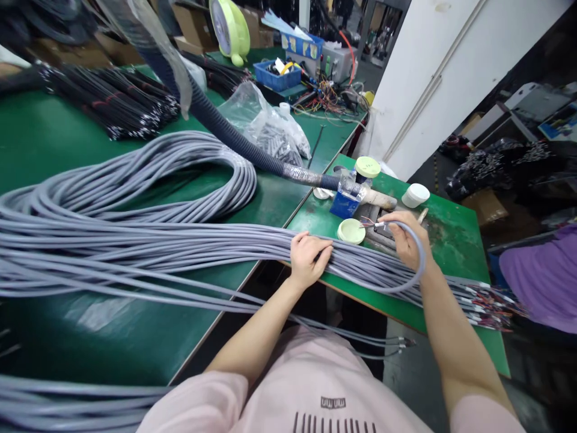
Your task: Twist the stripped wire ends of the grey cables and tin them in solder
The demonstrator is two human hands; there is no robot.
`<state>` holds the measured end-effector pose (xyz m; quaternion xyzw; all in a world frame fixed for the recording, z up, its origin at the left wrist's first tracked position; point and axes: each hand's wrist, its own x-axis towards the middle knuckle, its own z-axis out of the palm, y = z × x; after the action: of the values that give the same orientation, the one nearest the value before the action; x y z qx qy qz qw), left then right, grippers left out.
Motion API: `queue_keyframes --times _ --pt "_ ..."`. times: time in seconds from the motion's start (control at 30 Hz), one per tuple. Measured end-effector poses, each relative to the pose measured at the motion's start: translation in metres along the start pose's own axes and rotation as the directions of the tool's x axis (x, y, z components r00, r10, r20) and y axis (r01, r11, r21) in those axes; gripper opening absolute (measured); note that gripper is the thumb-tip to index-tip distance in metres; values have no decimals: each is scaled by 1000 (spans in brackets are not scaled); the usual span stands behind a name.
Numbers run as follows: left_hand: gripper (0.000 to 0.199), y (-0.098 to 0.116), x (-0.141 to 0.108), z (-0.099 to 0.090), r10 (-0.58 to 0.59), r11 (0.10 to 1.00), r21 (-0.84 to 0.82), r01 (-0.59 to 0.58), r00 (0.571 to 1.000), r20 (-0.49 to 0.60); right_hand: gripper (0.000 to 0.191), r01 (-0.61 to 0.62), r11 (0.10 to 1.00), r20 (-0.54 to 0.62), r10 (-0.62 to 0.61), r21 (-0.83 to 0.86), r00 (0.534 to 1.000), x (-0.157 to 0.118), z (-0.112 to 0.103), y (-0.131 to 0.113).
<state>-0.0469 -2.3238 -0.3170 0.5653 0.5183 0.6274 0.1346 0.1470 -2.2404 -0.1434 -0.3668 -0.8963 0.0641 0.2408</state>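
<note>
My right hand (408,237) pinches a grey cable (422,264) near its stripped end. The cable bends back in a loop, and its thin bare wires (367,223) point left, over or beside the rim of a small pale green dish (351,231). My left hand (310,258) lies across a thick bundle of grey cables (243,240), its fingers curled over the top strands. To the right of my right forearm, many stripped cable ends with coloured wires (489,307) fan out at the edge of the green board (460,240).
A ribbed hose (234,141) crosses the bench to a blue block (346,201). A white cup (415,195) and a lidded jar (367,167) stand nearby. Behind are a plastic bag (270,129), black cable bundles (112,102) and a green fan (229,30). A person in purple (545,276) is at right.
</note>
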Motion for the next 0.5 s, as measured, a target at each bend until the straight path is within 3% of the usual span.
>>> queue_keyframes --times 0.23,0.5 --pt "13 -2 -1 1 -44 998 -34 45 999 31 22 1 999 198 8 -44 980 19 8 15" --pt "12 -2 0 -1 19 999 -46 -19 1000 -7 20 -30 996 296 54 -86 954 34 27 25"
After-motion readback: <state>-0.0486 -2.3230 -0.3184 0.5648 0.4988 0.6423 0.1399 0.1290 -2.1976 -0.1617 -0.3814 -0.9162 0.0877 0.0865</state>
